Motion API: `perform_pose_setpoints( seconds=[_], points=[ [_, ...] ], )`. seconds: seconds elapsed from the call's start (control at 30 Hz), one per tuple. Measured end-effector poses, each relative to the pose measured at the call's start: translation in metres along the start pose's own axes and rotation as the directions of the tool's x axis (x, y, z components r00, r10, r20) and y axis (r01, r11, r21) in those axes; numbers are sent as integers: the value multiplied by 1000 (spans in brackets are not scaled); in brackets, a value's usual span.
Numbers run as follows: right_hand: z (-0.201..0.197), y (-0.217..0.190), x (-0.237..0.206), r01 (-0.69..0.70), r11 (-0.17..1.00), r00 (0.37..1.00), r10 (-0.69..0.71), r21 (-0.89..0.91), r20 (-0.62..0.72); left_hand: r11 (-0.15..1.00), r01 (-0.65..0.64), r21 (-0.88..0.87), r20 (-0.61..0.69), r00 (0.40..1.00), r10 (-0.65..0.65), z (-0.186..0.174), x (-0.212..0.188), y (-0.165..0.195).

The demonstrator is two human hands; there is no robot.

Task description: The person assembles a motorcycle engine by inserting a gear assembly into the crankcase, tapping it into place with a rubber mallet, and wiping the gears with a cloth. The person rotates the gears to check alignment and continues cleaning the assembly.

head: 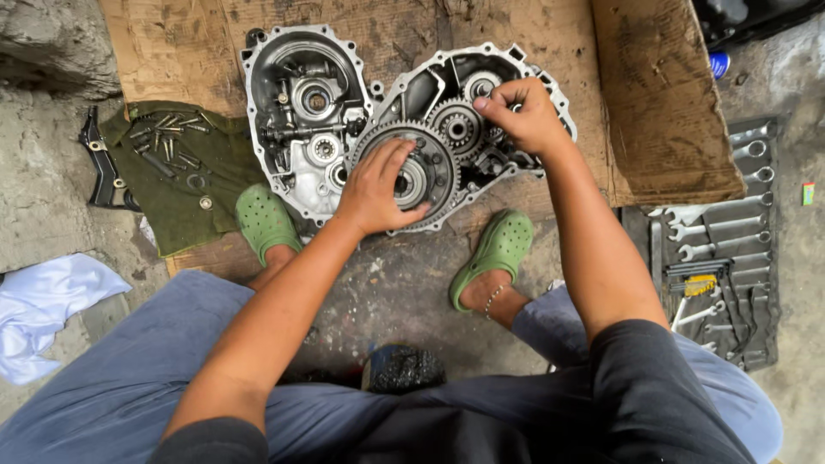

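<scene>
I'm looking straight down at an open gearbox case (296,185) lying on cardboard (172,51), its cover already off and the gears exposed. My left hand (378,185) lies flat on the big ring gear (434,185), fingers spread across its face, palm pressing rather than clamping; nothing is closed around it. The big gear sits low in the right half of the case, its teeth meeting the smaller gear (455,129) just above.

My right hand (526,113) is up at the top right of the case, fingertips pinched together on something small beside the upper gear. What exactly it pinches I cannot tell; the fingers hide it.

How far along? I judge it midway. The case is split, bolts (168,137) lie loose on the green cloth (185,189) to the left, so the fasteners are out. But the gear train is seated in the housing: the big gear, the smaller one and the shaft ends in the left chamber all sit in place. Whether the gears are coming out or going in, the picture doesn't say.

Wrenches (730,223) lie in their roll on the right, well apart from both hands. My green clogs (498,249) are planted just below the case.
</scene>
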State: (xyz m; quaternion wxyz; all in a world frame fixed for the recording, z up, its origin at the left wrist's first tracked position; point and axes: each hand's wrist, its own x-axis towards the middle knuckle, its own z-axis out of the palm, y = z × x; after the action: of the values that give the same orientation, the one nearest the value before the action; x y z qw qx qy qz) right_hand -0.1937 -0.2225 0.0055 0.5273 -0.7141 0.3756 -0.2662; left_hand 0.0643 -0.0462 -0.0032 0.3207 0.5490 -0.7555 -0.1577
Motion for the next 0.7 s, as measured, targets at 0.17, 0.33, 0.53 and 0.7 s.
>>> perform_pose_setpoints(
  seconds=[0.17,0.33,0.53,0.7],
  points=[
    [52,-11,-7,171,984,784,-171,-58,-597,976,213,-32,-244,946,-215,16,-5,32],
    [88,2,2,32,993,472,-116,-115,-874,926,369,-77,-417,832,-366,44,-11,50],
    [21,6,-1,92,984,909,-145,-150,-391,947,309,-84,-378,870,-318,41,-13,38],
    [2,-3,-3,-15,1000,998,15,3,-59,961,268,-69,-313,909,-276,29,-14,34]
  ],
)
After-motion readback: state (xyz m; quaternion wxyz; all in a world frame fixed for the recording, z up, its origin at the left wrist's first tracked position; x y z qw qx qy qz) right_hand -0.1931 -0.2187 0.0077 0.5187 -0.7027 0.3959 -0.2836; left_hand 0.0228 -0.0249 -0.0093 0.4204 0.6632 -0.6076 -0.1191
